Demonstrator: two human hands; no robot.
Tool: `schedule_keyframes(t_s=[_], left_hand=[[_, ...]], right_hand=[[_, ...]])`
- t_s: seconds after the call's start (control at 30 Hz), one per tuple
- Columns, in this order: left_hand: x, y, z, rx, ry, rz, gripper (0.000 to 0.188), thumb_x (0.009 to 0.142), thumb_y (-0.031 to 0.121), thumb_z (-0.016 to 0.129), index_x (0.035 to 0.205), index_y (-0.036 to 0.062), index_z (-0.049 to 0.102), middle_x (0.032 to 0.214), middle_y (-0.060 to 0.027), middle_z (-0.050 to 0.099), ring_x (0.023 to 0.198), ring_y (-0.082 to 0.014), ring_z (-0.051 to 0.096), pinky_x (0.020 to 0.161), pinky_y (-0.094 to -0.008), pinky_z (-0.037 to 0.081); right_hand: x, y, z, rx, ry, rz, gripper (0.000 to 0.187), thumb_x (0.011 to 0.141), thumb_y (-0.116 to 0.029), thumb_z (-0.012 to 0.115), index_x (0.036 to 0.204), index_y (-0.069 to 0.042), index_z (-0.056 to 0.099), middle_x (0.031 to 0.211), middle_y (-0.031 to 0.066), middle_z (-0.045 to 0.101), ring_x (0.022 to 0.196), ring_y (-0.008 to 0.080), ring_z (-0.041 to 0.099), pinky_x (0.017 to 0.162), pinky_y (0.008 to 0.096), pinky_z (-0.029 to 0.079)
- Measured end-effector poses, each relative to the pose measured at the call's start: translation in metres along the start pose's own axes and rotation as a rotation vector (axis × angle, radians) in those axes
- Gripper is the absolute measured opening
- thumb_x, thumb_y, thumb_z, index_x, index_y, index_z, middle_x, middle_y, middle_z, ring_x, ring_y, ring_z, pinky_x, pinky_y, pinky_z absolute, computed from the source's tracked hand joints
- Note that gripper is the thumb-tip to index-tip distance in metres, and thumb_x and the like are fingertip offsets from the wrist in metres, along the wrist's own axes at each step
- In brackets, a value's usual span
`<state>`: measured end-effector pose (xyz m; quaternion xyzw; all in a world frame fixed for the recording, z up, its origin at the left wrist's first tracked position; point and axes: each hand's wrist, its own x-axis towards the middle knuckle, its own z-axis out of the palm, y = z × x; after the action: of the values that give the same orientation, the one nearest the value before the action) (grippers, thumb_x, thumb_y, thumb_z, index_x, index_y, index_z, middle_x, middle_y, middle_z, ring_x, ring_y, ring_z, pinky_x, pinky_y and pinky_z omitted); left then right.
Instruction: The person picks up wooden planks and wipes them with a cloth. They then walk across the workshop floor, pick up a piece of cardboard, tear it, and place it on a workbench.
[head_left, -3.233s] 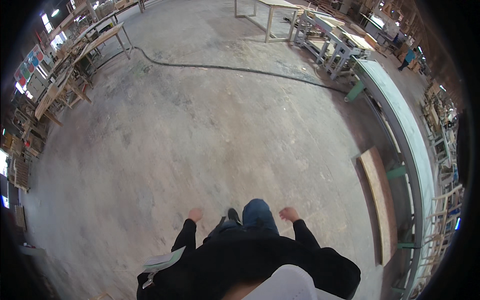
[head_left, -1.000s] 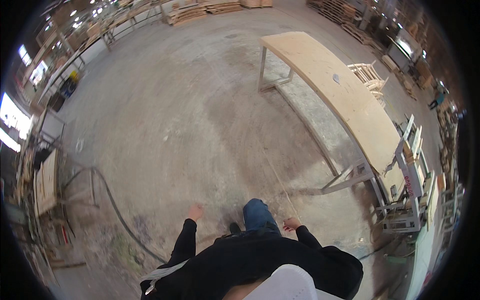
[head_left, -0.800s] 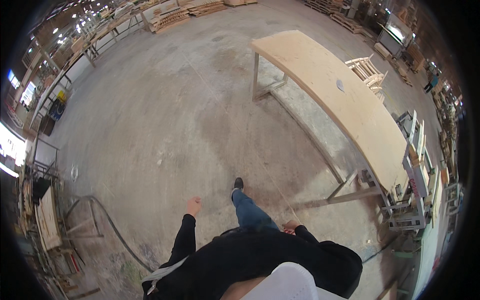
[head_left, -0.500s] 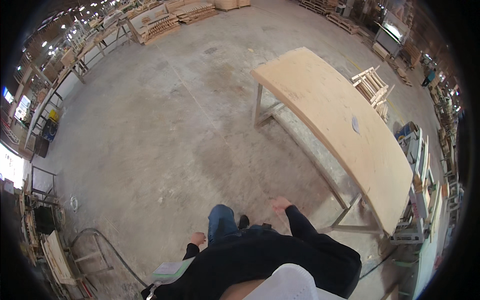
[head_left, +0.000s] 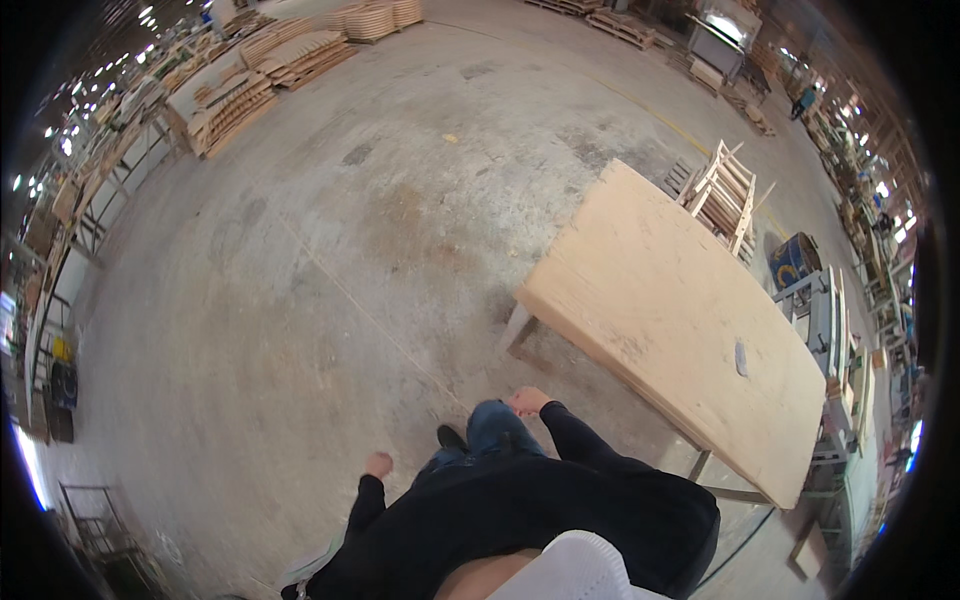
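My left hand point(head_left: 378, 465) hangs low beside my body over the concrete floor, its fingers curled in with nothing seen in them. In front of my thigh swings my right hand point(head_left: 527, 401), loosely bent, fingers not pressed together, no object visible in it. Nearest to this hand is a large wooden-topped table point(head_left: 670, 320) on my right, and neither hand touches it. On the tabletop lies a small flat grey piece point(head_left: 740, 358) whose kind I cannot tell. A dark shoe point(head_left: 451, 437) shows beneath me.
Beyond the table stand a wooden rack-like frame point(head_left: 722, 200) and a blue drum point(head_left: 795, 260). Stacked wooden parts point(head_left: 230, 115) sit at the far left, near a long bench. At far right, a distant person point(head_left: 803, 101) stands. A metal frame point(head_left: 105, 530) is at lower left.
I have stepped forward and the view has turned; the table now sits lower and closer to my right hand. Both hands have swung and hold nothing visible in either frame.
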<state>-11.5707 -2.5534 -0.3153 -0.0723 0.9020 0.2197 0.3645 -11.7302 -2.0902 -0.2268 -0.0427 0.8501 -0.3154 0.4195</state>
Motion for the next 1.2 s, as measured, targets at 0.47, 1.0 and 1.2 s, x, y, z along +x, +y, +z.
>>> schedule_keyframes(t_s=[0.47,1.0,1.2], left_hand=[[0.341,0.03,-0.372,-0.284,0.074,0.166,0.022,0.073,0.027,0.066,0.084,0.0082,0.071,0.087,-0.0114,0.07,0.084,-0.0293,0.067,0.072,-0.0411,0.053],[0.788,0.179,-0.724,0.782,-0.238,0.61,0.036,0.077,0.04,0.059,0.088,0.0072,0.069,0.091,-0.0119,0.069,0.087,-0.0304,0.066,0.073,-0.0455,0.052],[1.035,0.319,-0.897,-0.6,-0.066,0.351,0.026,0.074,0.012,0.067,0.097,0.0004,0.064,0.084,-0.0095,0.068,0.079,-0.0217,0.066,0.069,-0.0366,0.054]], right_hand=[[0.336,-0.094,-0.187,0.479,0.115,0.131,0.028,0.085,-0.028,0.054,0.085,-0.002,0.066,0.074,0.0076,0.068,0.063,0.0184,0.066,0.056,0.0324,0.054],[0.589,-0.146,-0.595,0.394,0.173,0.527,0.028,0.086,-0.03,0.056,0.097,-0.01,0.071,0.087,0.0035,0.071,0.075,0.016,0.068,0.061,0.0324,0.056],[0.681,-0.139,-0.637,0.647,0.03,0.616,0.026,0.087,-0.03,0.055,0.099,-0.015,0.072,0.094,0.0013,0.071,0.08,0.0167,0.068,0.069,0.0338,0.055]])
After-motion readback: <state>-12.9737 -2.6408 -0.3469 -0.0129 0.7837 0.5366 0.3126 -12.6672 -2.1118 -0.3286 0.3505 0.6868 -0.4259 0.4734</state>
